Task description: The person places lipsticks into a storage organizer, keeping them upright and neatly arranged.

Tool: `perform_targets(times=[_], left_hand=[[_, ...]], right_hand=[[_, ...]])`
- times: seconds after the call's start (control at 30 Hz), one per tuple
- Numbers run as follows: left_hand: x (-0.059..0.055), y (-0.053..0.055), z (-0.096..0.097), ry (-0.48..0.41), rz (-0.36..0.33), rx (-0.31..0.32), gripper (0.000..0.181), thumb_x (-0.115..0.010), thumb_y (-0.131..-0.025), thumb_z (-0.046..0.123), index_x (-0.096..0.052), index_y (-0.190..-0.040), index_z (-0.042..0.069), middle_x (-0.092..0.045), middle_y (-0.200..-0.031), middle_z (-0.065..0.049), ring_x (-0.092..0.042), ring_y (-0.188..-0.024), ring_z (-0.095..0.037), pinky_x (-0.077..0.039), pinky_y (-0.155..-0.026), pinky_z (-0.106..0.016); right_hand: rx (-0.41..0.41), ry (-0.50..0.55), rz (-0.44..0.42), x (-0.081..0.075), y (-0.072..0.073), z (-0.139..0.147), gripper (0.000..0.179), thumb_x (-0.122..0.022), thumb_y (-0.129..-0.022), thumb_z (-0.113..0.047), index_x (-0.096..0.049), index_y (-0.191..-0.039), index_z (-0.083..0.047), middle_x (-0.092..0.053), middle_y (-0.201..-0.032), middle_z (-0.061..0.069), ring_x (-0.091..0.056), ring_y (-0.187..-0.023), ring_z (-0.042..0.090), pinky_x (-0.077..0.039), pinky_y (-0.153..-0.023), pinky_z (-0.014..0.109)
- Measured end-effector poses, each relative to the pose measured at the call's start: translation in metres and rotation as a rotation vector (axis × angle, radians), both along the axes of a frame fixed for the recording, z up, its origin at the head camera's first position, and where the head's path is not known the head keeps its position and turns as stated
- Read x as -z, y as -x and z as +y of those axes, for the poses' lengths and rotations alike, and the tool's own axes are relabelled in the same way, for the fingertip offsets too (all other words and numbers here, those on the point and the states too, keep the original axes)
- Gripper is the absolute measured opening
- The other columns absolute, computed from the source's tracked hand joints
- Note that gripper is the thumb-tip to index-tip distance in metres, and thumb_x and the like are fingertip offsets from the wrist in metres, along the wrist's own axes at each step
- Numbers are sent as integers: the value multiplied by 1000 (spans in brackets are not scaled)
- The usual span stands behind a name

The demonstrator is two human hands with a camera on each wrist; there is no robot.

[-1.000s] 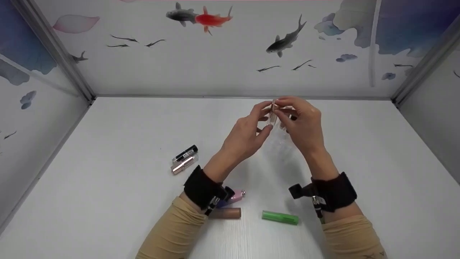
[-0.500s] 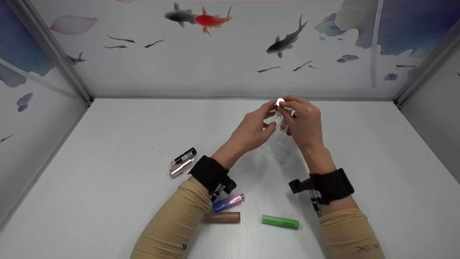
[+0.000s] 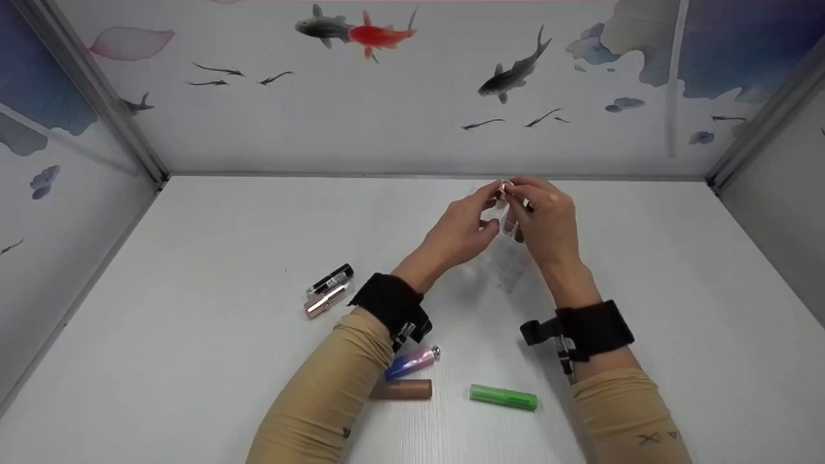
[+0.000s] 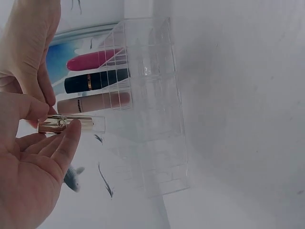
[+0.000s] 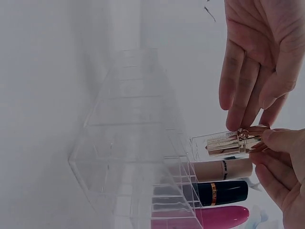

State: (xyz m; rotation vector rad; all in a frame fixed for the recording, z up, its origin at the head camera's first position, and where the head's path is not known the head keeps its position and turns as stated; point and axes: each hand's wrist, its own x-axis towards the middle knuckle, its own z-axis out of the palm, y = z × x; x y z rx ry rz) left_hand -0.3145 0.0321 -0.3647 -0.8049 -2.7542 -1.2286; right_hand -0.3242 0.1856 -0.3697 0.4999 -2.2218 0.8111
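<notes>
A lipstick with a gold base and clear cap is held by its gold end between the thumb and fingers of my right hand. Extended fingers of my left hand touch the lipstick's side without curling round it. Its clear end is at the upper edge of a transparent lipstick holder; whether it has entered a slot I cannot tell. Beside it in the holder stand a nude tube, a black tube and a pink tube. In the head view, my hands partly hide the holder.
Left on the white table lie a black tube and a metallic clear-capped tube. Nearer me are a blue-pink tube, a brown tube partly under the left sleeve, and a green tube. A printed panel closes the back.
The lipstick has moved slightly right, over the holder. My left hand has followed it rightward, and its thumb has come away from the lipstick. My right hand keeps its pinch nearly in place.
</notes>
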Motion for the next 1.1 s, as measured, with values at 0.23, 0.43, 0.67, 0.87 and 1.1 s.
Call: perform_targets(times=[0.23,0.43,0.67,0.87,1.1], left_hand=[[-1,3,3,0,2,-7,55,-46,-97,12,-26,-148,12,-42,-146,-5,-42,-134,-13,-46,-96,-18],[-2,4,3,2,15,-13,55,-46,-96,10,-28,-147,11,-43,-145,-6,-44,-132,-14,-47,-96,-19],[0,6,3,24,4,-28,57,-47,-95,9,-27,-148,12,-43,-146,-4,-46,-131,-13,-44,-99,-19],[2,9,4,48,-13,-40,59,-47,-95,10,-24,-149,12,-41,-148,-3,-46,-131,-13,-42,-103,-22],[4,12,5,34,-26,-34,60,-47,-94,10,-24,-149,12,-41,-148,-3,-46,-131,-14,-42,-103,-22]], right_hand=[[22,-5,-23,1,2,2,18,-65,-87,-8,-72,-101,1,-70,-106,12,-67,-98,26,-55,-83,35],[23,-6,-40,-1,1,1,19,-64,-88,-8,-72,-103,0,-69,-108,11,-66,-100,26,-55,-84,36],[16,-32,-51,1,3,0,19,-62,-89,-6,-71,-104,1,-68,-106,13,-66,-100,26,-55,-84,36],[17,-84,-75,3,3,2,21,-62,-90,-7,-70,-109,-1,-67,-110,12,-58,-107,27,-52,-88,37],[10,-128,-81,5,4,5,24,-60,-90,-4,-67,-113,0,-66,-114,12,-55,-111,28,-49,-93,37]])
